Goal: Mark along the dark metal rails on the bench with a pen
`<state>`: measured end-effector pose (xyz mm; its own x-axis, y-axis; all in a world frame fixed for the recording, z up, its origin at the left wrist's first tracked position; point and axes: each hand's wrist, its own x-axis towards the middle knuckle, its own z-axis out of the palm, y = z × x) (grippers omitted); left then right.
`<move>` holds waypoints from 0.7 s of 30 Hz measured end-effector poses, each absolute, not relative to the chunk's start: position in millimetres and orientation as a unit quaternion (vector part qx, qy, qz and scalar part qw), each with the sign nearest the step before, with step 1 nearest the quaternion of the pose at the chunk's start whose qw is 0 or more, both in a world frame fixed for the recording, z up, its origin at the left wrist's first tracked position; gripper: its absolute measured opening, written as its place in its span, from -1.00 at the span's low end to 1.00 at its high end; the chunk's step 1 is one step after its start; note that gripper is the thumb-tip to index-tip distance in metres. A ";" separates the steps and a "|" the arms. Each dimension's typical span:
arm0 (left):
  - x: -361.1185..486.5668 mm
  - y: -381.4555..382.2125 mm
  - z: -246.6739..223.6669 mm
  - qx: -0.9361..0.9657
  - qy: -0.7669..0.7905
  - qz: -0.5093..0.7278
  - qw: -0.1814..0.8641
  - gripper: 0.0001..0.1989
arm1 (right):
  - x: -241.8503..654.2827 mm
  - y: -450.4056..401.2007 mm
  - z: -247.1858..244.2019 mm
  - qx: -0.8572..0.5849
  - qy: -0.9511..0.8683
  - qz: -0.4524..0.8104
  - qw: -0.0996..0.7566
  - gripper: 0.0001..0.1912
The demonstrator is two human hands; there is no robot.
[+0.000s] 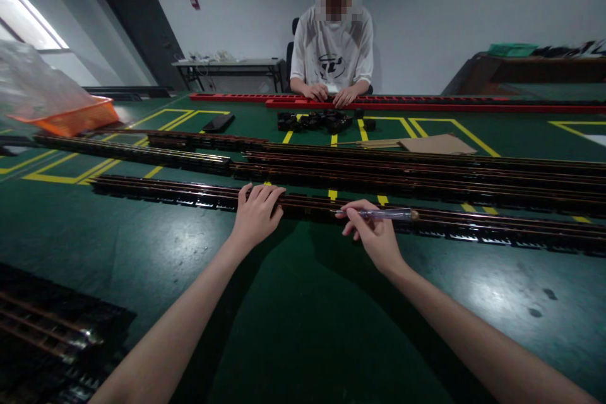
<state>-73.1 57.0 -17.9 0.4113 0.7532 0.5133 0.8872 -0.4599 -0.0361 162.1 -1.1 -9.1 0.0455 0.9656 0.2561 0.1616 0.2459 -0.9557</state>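
A long black rail [165, 189] with copper-coloured strips lies across the green table in front of me. My left hand [255, 214] is on its middle part, fingers curled over the top and thumb on the near side. To the right, my right hand [374, 233] pinches a slim screwdriver [391, 214] with a clear, purplish handle. The screwdriver lies nearly level, its thin end pointing left, just over the same rail. Whether that tip touches the rail I cannot tell.
Behind are more black rails [449, 173], brown cardboard [438, 144], black parts [315, 120] and a phone [218, 122]. A person [331, 50] works opposite at red rails [449, 104]. An orange basket [71, 117] stands left; stacked rails [47, 328] lie near left.
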 end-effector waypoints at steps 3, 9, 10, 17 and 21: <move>-73.8 57.4 -19.0 -0.828 -0.494 -0.217 0.153 -0.69 | 162.3 -1.1 -9.3 -0.489 -0.585 0.373 0.530 -0.82; -75.3 58.7 -21.1 -0.825 -0.495 -0.220 0.161 -0.65 | 161.9 -0.5 -9.9 -0.488 -0.581 0.376 0.532 -0.82; -75.4 58.7 -20.9 -0.825 -0.495 -0.219 0.162 -0.65 | 162.0 -0.4 -10.2 -0.487 -0.581 0.377 0.532 -0.82; -75.4 58.0 -19.9 -0.828 -0.494 -0.207 0.165 -0.58 | 162.7 -0.7 -10.2 -0.487 -0.586 0.379 0.525 -0.83; -75.6 58.3 -20.3 -0.826 -0.498 -0.209 0.163 -0.55 | 162.1 -0.4 -9.8 -0.481 -0.587 0.380 0.529 -0.82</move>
